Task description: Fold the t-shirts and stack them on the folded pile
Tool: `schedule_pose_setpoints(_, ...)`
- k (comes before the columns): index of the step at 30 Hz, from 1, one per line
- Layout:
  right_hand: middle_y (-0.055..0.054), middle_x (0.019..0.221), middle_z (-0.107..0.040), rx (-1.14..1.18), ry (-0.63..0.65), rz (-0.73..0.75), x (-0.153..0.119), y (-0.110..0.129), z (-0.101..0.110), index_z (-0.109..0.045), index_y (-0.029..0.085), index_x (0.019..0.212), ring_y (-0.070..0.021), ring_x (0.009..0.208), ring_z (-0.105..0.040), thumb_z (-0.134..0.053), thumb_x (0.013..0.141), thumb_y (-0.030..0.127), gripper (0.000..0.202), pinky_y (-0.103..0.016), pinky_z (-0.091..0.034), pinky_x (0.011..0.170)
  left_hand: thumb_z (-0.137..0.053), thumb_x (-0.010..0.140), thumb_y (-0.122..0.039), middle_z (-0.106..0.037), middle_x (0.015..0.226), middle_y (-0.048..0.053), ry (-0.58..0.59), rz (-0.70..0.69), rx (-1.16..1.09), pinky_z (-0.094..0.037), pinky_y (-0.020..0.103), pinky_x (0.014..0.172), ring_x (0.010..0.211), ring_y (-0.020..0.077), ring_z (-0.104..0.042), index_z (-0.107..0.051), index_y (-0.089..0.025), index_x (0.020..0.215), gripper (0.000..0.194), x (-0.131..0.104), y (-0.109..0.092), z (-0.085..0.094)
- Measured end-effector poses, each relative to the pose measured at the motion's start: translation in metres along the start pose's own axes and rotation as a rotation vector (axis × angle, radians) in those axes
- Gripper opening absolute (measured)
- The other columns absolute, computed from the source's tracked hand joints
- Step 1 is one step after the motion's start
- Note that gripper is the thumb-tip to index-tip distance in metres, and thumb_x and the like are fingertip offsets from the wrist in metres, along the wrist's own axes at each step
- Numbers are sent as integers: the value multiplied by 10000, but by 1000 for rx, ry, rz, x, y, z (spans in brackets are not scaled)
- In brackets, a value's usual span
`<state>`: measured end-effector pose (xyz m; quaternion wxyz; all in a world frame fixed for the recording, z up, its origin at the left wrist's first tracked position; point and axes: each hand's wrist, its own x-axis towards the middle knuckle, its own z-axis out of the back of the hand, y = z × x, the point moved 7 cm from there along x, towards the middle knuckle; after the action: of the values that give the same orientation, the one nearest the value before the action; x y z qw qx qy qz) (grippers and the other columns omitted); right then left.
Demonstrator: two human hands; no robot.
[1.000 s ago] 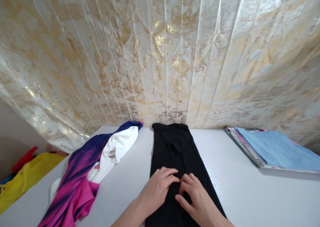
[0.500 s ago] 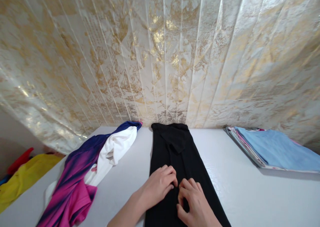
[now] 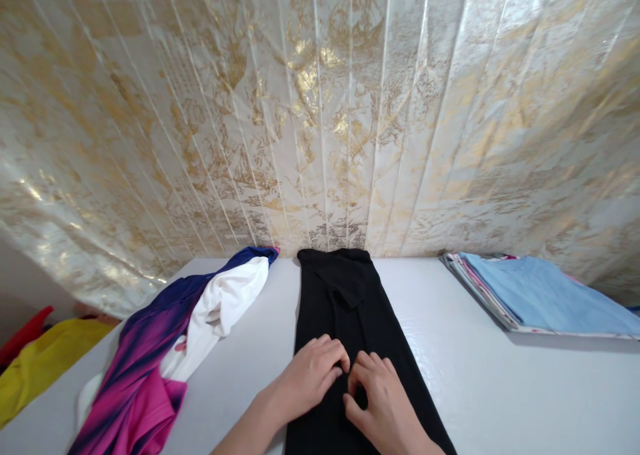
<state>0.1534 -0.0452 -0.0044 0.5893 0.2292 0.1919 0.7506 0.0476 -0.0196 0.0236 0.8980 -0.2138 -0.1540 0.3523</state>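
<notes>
A black short-sleeved shirt [image 3: 395, 348] lies folded into a long strip on the white table, running from the far edge toward me. One sleeve [image 3: 347, 285] is turned back over its upper part. My left hand [image 3: 317, 371] rests on the middle of the strip, fingers bent and closed on the fabric, thumb close to the index finger. Just right of it, my right hand [image 3: 383, 395] curls its fingers down onto the same cloth, thumb bent inward. The fingertips nearly meet, and the pinched cloth is mostly hidden beneath them.
To the left lie a crumpled purple and pink garment [image 3: 150, 348] and a white garment [image 3: 235, 295]. A stack of folded clothes, light blue on top [image 3: 545, 295], sits at the right. Yellow cloth [image 3: 55, 348] shows beyond the table's left side. A gold-patterned sheet [image 3: 320, 121] hangs behind.
The whole view has shifted slightly, so the things on the table appear a little farther left. Both hands stay at the same part of the black shirt, with barely any change in grip.
</notes>
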Motion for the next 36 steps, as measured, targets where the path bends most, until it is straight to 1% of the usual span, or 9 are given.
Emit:
schedule_pose_setpoints(5,-4,836,-614,-5,11,14,0,0,1,-542,217,647,-213,847,-544,-594,694,130,112,-384,-353,818,-423,948,-74,-590,942,-20,9,-30,-57,-391,255,839,914,151,-512,-565,-221,933,205,0,-1,4)
schedule_pose_setpoints(12,9,860,-608,-7,71,1,-1,2,5,-567,214,674,-192,878,-543,-551,748,144,103,-357,-348,848,-580,861,-36,-589,944,-19,60,-55,-48,-387,245,833,913,153,-511,-605,-213,893,182,2,6,-4)
schedule_pose_setpoints(18,-12,873,-597,-19,87,-10,-1,5,7,-543,201,718,-201,870,-547,-536,824,211,107,-401,-347,879,-591,862,-66,-579,938,-32,40,-11,-47,-382,245,821,922,147,-513,-582,-220,877,155,2,8,-5)
schedule_pose_setpoints(23,-8,858,-592,-7,49,-9,0,3,6,-548,202,690,-202,866,-541,-586,782,209,101,-400,-359,872,-533,879,-64,-590,969,-44,25,21,-91,-373,260,867,944,139,-529,-576,-231,878,172,2,2,1)
schedule_pose_setpoints(26,0,844,-595,-10,39,-13,1,3,5,-550,203,667,-194,852,-545,-583,756,167,102,-392,-368,870,-508,850,-42,-595,947,-48,5,53,-90,-384,273,859,940,144,-539,-566,-232,851,198,3,0,1)
schedule_pose_setpoints(28,-1,855,-599,-15,41,-13,0,3,5,-555,203,665,-196,861,-549,-579,749,152,101,-398,-372,879,-502,815,-24,-587,977,-42,-24,79,-90,-399,279,863,958,149,-544,-556,-234,854,220,2,0,-1)
schedule_pose_setpoints(30,-7,870,-604,-22,52,-14,0,3,6,-560,202,662,-206,882,-553,-571,757,147,110,-415,-377,892,-507,774,-13,-558,1100,-17,-84,110,-106,-416,291,895,1016,159,-541,-544,-238,919,271,0,3,-3)
schedule_pose_setpoints(33,-22,867,-602,-32,69,17,0,5,10,-561,202,691,-215,880,-559,-534,792,133,125,-423,-404,881,-513,747,-12,-456,1304,42,-192,154,-99,-414,325,986,1161,185,-494,-485,-239,1126,443,-8,8,-10)
schedule_pose_setpoints(36,-40,906,-595,8,61,126,-1,15,17,-572,198,815,-199,874,-561,-476,814,86,147,-377,-443,854,-475,801,-39,-400,1400,91,-263,195,51,-390,383,1042,1280,217,-416,-367,-218,1326,565,-19,12,-20)
